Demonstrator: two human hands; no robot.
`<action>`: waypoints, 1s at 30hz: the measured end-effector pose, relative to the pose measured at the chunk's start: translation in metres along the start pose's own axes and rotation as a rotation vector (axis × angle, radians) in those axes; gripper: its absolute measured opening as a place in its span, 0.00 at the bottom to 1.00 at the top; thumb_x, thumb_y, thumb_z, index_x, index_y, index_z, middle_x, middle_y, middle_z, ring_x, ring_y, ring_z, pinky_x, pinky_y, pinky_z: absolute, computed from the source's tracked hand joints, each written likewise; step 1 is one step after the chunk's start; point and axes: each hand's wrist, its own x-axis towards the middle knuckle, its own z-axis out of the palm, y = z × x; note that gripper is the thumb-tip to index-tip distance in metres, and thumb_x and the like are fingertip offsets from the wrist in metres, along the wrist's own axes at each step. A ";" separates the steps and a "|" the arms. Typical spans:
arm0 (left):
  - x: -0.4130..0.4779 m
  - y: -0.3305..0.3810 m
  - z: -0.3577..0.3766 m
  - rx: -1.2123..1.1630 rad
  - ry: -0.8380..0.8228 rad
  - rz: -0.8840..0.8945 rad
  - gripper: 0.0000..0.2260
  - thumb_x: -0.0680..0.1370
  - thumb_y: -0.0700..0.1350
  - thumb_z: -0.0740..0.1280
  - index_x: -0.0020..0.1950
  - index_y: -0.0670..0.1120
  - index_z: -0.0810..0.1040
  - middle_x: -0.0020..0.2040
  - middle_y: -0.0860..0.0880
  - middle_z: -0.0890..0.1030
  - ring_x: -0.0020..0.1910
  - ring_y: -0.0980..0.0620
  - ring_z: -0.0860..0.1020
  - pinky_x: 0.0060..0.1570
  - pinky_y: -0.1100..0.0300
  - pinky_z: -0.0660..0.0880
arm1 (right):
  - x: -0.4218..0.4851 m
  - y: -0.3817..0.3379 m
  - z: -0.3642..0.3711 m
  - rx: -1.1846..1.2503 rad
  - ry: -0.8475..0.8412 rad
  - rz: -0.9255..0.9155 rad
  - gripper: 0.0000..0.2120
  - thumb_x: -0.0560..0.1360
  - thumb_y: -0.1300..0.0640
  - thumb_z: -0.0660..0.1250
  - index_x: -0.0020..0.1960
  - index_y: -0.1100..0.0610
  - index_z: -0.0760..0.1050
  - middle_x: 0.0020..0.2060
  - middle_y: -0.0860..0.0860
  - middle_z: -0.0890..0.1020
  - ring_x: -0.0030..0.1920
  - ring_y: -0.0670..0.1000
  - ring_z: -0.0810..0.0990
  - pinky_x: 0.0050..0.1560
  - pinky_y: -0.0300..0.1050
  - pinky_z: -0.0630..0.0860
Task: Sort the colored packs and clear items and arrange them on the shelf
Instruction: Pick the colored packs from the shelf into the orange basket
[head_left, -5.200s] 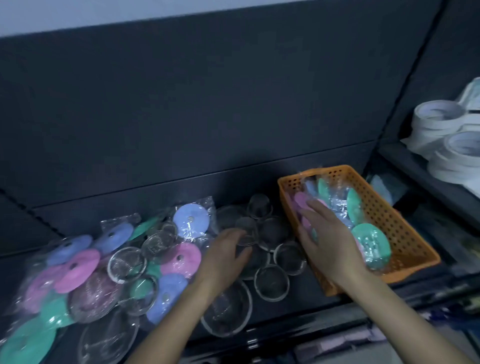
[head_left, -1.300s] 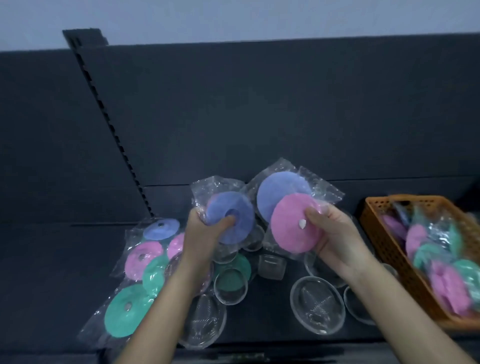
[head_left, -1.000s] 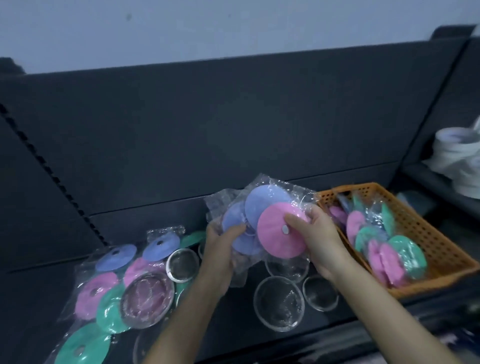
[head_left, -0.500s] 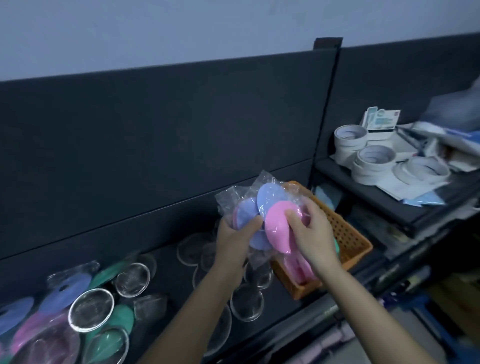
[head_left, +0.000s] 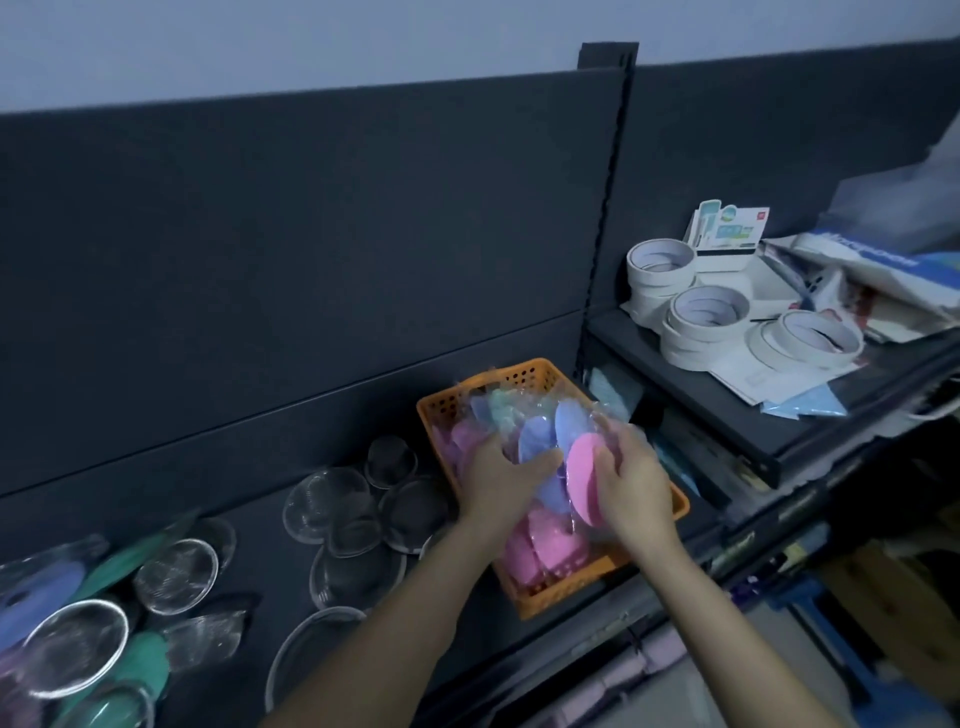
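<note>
Gripping colored packs (head_left: 579, 475) over pack-filled orange basket (head_left: 519, 375)

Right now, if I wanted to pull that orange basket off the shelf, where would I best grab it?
Probably the near short end of the orange basket, reached from the front of the shelf. Its rim there is bare and faces you, while colored packs fill the inside and the left hand and right hand hold more packs over the middle.
</note>
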 end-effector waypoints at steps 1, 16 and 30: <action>0.003 -0.004 0.001 0.102 0.014 0.047 0.16 0.70 0.48 0.74 0.51 0.42 0.77 0.47 0.44 0.82 0.45 0.46 0.82 0.45 0.46 0.80 | 0.000 0.003 0.000 -0.010 -0.026 -0.010 0.19 0.79 0.63 0.55 0.69 0.59 0.68 0.65 0.55 0.74 0.68 0.54 0.69 0.67 0.47 0.66; 0.009 -0.037 -0.020 0.912 0.090 0.560 0.23 0.81 0.53 0.57 0.73 0.43 0.63 0.74 0.43 0.62 0.74 0.46 0.57 0.72 0.55 0.55 | 0.015 0.017 0.004 -0.407 -0.227 -0.283 0.11 0.78 0.52 0.60 0.54 0.58 0.75 0.60 0.55 0.75 0.55 0.57 0.78 0.53 0.53 0.77; -0.008 -0.057 -0.063 0.504 0.144 0.250 0.23 0.80 0.50 0.59 0.75 0.53 0.58 0.49 0.51 0.80 0.41 0.57 0.77 0.43 0.66 0.71 | 0.047 0.022 0.010 -0.529 -0.163 -0.099 0.08 0.76 0.55 0.64 0.51 0.60 0.75 0.43 0.56 0.75 0.40 0.60 0.78 0.34 0.44 0.65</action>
